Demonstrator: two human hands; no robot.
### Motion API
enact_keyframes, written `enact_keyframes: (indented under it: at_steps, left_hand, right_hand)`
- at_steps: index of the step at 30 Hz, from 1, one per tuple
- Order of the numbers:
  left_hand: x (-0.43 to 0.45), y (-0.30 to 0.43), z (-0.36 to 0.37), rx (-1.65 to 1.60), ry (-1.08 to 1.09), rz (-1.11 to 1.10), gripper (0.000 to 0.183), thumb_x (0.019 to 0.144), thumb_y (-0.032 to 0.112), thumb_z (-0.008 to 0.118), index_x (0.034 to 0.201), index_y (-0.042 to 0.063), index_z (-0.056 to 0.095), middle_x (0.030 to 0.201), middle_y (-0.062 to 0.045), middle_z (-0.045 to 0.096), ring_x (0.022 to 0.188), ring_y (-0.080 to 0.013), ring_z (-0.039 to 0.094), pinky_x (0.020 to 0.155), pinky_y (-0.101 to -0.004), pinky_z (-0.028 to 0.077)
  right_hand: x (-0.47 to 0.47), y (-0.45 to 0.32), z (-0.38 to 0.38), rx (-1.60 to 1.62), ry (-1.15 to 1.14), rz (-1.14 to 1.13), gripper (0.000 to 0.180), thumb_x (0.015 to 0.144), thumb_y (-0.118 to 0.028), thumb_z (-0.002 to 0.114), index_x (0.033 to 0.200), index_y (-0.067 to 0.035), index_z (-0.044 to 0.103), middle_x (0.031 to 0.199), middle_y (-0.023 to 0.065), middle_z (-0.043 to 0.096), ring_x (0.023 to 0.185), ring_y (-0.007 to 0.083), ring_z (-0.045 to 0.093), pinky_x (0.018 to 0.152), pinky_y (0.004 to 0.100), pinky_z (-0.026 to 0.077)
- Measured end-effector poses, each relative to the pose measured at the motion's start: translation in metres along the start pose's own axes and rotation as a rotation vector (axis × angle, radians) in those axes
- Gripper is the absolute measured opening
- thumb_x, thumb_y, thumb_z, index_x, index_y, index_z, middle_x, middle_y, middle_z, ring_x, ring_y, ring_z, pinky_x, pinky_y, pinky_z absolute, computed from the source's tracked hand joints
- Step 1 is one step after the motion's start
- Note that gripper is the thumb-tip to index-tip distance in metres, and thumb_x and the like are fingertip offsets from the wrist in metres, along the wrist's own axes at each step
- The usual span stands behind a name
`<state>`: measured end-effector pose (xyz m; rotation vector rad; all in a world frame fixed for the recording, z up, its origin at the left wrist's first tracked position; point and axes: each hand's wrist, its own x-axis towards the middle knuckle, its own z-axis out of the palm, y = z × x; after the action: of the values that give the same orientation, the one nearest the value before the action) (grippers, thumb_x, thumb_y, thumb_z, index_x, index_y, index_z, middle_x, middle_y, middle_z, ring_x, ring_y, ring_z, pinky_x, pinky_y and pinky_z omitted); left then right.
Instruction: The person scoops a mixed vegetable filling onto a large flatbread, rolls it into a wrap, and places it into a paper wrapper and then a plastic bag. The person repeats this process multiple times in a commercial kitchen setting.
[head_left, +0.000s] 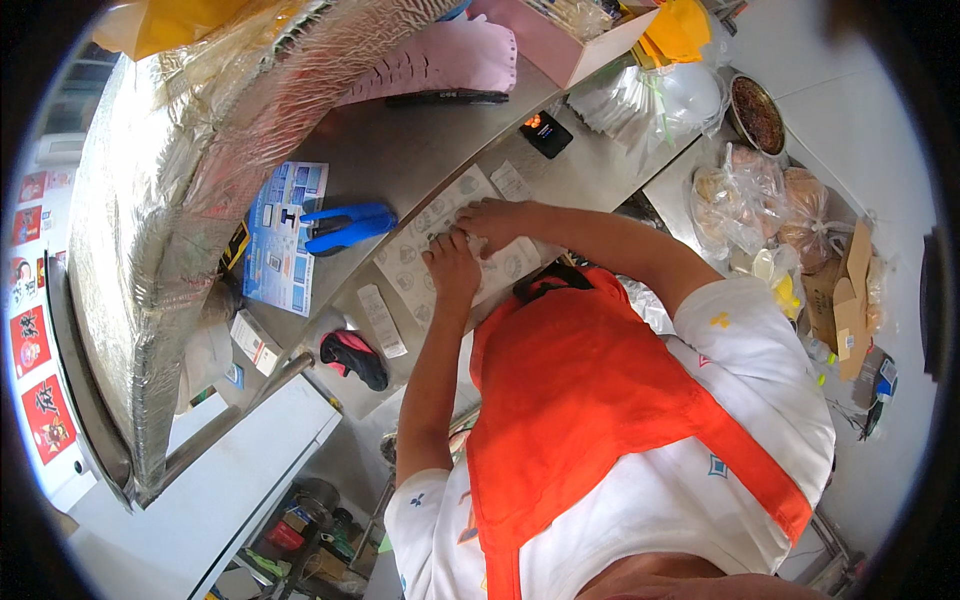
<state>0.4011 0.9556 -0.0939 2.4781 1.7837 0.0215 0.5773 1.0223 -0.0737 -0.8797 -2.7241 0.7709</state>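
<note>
A patterned printed paper sheet lies on the metal counter in front of my red apron. My left hand rests on it with bent fingers. Beside it, my right hand bends its fingers down near the left fingertips. Between the fingertips a small pale bit with a dark or green mark shows; whether either hand pinches it cannot be told. One printed slip lies left of the sheet, and another lies at its upper edge.
A blue and black stapler-like tool overlaps a blue printed sheet. Around the counter are a black-and-pink item, a small black device with a lit screen, a pink box and a foil-covered panel. Filled plastic bags lie right.
</note>
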Motion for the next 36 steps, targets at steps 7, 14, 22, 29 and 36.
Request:
enact_keyframes:
  at_steps: [7, 14, 22, 29, 36]
  left_hand:
    - [-0.003, 0.001, -0.002, 0.110, 0.196, 0.112, 0.043, 0.081, 0.026, 0.065, 0.114, 0.003, 0.051, 0.107, -0.018, 0.058, 0.096, -0.0344, 0.058, 0.078, -0.0483, 0.046]
    - [0.030, -0.020, -0.034, -0.259, -0.353, -0.007, 0.052, 0.083, 0.027, 0.067, 0.124, 0.001, 0.048, 0.116, -0.023, 0.056, 0.113, -0.0405, 0.053, 0.097, -0.0565, 0.039]
    - [0.028, -0.035, 0.006, -0.089, 0.121, 0.256, 0.059, 0.085, 0.028, 0.066, 0.132, -0.002, 0.045, 0.138, -0.028, 0.043, 0.135, -0.0473, 0.034, 0.114, -0.0581, 0.026]
    - [0.027, -0.024, -0.013, -0.109, -0.129, 0.085, 0.070, 0.074, 0.008, 0.062, 0.136, -0.005, 0.034, 0.146, -0.035, 0.029, 0.138, -0.0541, 0.026, 0.117, -0.0536, 0.027]
    - [0.028, -0.028, -0.019, -0.121, -0.192, 0.074, 0.072, 0.074, 0.007, 0.062, 0.139, -0.006, 0.032, 0.146, -0.035, 0.027, 0.138, -0.0532, 0.026, 0.117, -0.0540, 0.027]
  right_hand:
    - [0.019, 0.018, 0.010, 0.243, -0.371, 0.176, 0.058, 0.079, -0.038, 0.075, 0.118, 0.000, 0.057, 0.114, 0.0156, 0.062, 0.106, 0.0349, 0.059, 0.086, 0.0409, 0.049]
    - [-0.001, -0.017, 0.034, -0.397, 0.054, 0.209, 0.063, 0.075, -0.047, 0.076, 0.124, -0.012, 0.058, 0.121, 0.0085, 0.058, 0.119, 0.0275, 0.052, 0.098, 0.0445, 0.040]
    - [0.009, 0.003, 0.019, -0.127, 0.291, 0.088, 0.061, 0.082, -0.048, 0.071, 0.129, -0.011, 0.056, 0.128, 0.0124, 0.057, 0.121, 0.0324, 0.050, 0.104, 0.0472, 0.036]
    - [-0.130, 0.044, 0.027, 1.335, 1.491, 0.974, 0.063, 0.097, -0.050, 0.053, 0.138, -0.004, 0.045, 0.137, 0.0163, 0.050, 0.118, 0.0307, 0.055, 0.096, 0.0441, 0.047]
    - [-0.200, 0.088, -0.030, 2.186, 1.646, 0.729, 0.028, 0.097, -0.035, 0.057, 0.105, -0.007, 0.056, 0.090, 0.0042, 0.059, 0.082, 0.0171, 0.058, 0.074, 0.0344, 0.051]
